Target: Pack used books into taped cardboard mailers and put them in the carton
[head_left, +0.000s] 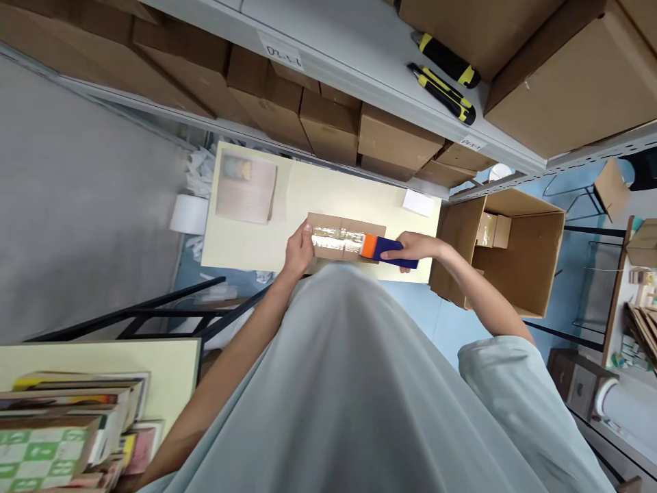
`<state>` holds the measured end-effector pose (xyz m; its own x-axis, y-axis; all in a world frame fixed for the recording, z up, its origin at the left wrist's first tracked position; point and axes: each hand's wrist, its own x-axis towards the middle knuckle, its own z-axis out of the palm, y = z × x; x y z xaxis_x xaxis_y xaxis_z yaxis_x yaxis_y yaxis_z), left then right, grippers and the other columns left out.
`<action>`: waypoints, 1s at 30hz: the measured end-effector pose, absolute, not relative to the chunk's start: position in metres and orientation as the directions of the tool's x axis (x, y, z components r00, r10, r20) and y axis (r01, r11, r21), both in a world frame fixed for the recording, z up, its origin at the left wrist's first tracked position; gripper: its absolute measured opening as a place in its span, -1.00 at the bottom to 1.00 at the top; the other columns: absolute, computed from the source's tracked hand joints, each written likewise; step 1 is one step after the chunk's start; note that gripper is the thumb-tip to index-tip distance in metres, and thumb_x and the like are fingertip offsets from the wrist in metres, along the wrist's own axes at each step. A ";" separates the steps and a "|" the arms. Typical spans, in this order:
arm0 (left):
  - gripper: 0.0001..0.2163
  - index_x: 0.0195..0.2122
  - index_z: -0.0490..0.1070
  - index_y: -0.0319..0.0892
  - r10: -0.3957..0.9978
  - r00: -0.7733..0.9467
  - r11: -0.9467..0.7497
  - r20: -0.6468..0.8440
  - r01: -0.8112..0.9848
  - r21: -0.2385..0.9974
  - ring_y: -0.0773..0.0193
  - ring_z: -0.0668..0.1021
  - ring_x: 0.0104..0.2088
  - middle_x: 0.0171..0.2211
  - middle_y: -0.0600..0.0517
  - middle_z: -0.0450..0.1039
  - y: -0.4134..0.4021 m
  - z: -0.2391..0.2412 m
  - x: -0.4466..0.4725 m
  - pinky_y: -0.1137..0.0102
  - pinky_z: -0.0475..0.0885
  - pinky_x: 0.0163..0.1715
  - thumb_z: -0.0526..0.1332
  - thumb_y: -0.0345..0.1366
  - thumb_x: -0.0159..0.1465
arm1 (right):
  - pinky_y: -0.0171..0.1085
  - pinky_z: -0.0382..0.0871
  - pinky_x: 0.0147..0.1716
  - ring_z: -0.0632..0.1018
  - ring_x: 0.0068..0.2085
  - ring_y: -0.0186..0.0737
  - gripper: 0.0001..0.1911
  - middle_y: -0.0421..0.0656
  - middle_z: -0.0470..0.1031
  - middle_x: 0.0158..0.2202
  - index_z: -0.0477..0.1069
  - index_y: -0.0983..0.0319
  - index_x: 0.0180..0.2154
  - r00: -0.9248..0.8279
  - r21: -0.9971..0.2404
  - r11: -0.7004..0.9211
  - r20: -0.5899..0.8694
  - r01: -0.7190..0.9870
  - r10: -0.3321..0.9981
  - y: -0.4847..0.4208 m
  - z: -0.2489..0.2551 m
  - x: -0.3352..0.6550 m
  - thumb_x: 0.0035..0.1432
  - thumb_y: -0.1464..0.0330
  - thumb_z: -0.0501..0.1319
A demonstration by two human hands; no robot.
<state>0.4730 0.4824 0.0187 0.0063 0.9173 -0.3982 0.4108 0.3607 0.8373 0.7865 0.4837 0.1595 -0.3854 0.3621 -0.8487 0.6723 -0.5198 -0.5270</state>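
While the left hand [299,250] grips a small carton [333,234] over the bench's [313,181] near edge, the right hand [410,248] wraps round a tape dispenser [393,253] above the bench's right half. Taping seems in hand, clear tape [328,242] showing, and the next move probably calls for steady pressure. Beyond the bench, a handwritten shelf label [281,52] apparently starts with D; I can read no brand.
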 end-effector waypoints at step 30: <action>-0.42 0.27 0.48 -0.23 0.949 -0.001 0.267 -0.314 0.529 0.806 -0.11 0.58 0.29 0.25 -0.26 0.59 0.488 -0.006 0.460 0.03 0.43 0.38 0.06 0.13 0.49 | -0.13 0.52 -0.04 0.71 0.08 0.09 -0.64 0.11 0.72 0.05 0.64 0.23 0.00 0.291 0.128 -0.327 -0.803 0.936 0.520 0.431 0.106 0.799 0.53 0.10 0.22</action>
